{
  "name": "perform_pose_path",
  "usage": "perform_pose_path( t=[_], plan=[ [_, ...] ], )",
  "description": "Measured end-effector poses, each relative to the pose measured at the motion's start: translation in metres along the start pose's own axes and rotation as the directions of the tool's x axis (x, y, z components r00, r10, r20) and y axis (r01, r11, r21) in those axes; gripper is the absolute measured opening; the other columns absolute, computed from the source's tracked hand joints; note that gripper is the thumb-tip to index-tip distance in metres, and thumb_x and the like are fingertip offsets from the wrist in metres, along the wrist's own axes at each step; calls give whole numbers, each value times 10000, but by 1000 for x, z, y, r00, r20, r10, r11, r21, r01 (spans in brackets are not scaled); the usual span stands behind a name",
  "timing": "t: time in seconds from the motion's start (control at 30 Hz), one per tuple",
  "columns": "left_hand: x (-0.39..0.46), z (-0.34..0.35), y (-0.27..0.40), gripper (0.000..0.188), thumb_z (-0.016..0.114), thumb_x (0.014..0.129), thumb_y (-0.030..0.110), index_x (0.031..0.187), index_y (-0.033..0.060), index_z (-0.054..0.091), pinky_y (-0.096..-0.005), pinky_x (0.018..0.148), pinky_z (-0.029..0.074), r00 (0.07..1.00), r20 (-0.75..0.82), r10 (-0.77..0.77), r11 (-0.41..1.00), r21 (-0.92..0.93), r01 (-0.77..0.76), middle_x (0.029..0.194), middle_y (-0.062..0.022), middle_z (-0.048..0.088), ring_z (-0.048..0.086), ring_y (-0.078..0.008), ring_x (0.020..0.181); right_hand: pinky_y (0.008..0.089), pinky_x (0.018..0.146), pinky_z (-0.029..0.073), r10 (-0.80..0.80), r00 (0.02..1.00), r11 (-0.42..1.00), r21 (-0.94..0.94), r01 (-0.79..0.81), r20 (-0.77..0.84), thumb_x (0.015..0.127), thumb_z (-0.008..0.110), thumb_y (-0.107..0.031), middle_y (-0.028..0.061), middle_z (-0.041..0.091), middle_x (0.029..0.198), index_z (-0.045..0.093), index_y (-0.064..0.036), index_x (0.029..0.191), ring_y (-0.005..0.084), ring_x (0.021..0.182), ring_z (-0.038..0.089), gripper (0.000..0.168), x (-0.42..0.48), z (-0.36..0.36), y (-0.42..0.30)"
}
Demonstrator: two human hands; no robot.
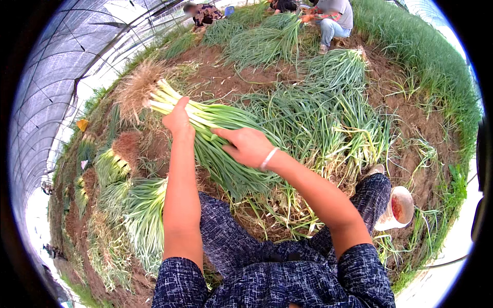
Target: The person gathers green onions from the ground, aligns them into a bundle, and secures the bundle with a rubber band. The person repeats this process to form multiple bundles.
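My left hand grips a thick bundle of green allium plants, probably scallions or a close relative, around its pale stems. The bundle's tan, fibrous roots point to the upper left. Its long flat leaves fan out to the lower right, above my thigh. Over the leaves rests my right hand, index finger stretched along them and the other fingers bent. Whether those fingers pinch a leaf cannot be told. On that wrist is a pale band.
A broad heap of loose plants covers the soil ahead. Rooted bundles lie at left. A white bucket with reddish contents stands by my right leg. Several people, including a crouching person, handle plants at the back. Uncut rows grow at right.
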State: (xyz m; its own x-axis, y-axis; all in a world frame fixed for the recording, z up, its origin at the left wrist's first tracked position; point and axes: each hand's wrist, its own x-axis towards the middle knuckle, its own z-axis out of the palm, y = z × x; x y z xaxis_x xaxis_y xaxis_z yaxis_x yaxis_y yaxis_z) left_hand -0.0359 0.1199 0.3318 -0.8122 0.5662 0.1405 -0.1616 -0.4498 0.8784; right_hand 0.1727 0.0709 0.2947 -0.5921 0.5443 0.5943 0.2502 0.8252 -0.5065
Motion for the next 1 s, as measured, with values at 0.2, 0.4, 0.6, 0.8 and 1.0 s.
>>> perform_pose_path(
  t=[0.2,0.4,0.6,0.8,1.0],
  plan=[
    [-1,-3,-8,454,737,647,-44,1072,-95,585,-342,770,493,996,-31,89,995,58,-87,1034,-125,629,617,-220,870,430,619,480,217,976,974,71,-214,-30,726,657,-232,142,643,721,650,-70,817,331,683,618,186,16,30,3],
    [3,-8,-8,495,734,638,-60,1100,-100,560,-331,792,486,1000,-6,31,998,50,-31,1056,-151,630,620,-226,897,336,533,363,154,893,724,567,-394,424,688,758,-202,42,395,564,465,-36,639,158,547,363,340,10,25,11],
    [13,-20,-9,451,743,645,-36,1065,-96,588,-352,752,499,997,-72,12,999,45,-9,1040,-137,634,621,-232,882,367,578,413,80,995,976,-205,-68,53,707,620,-126,69,529,728,538,-103,652,253,642,542,101,-27,31,-25],
    [9,-16,6,460,730,643,-55,1072,-109,571,-345,774,492,989,-124,-75,996,47,82,1026,-151,632,625,-229,865,379,695,469,144,962,789,-613,29,230,753,558,-136,104,540,865,602,-101,787,249,828,573,65,-126,78,9],
    [14,-24,14,375,747,654,3,1000,-42,609,-337,774,498,977,-93,194,974,141,-180,958,-128,655,638,-228,825,406,802,525,675,431,737,-562,-375,599,878,496,-173,181,654,1047,600,-60,1157,293,931,655,318,-198,39,29]
  ],
)
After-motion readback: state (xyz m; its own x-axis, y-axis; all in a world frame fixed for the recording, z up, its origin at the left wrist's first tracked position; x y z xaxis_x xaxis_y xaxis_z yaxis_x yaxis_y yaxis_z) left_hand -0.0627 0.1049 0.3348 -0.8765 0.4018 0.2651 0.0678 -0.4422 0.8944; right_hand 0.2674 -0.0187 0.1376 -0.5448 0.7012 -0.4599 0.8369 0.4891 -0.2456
